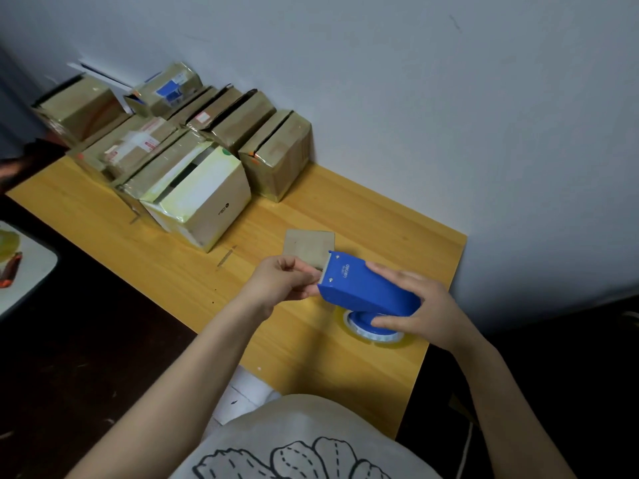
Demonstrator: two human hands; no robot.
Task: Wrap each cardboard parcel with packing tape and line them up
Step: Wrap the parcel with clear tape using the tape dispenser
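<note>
step: drawing tape for the next parcel. right hand [422,305] is clamped round the blue tape dispenser [366,288], near right over the table [380,216]. left hand [283,281] pinches what looks like the tape end [316,271] at the toothed blade. flat cardboard parcel [307,245] lies just beyond the blade, seemingly untaped. next: pull a length, lay it over that piece. wrapped parcels [273,153] sit in rows far left by the wall, white box [204,198] in front; neither looks to obstruct.
</note>
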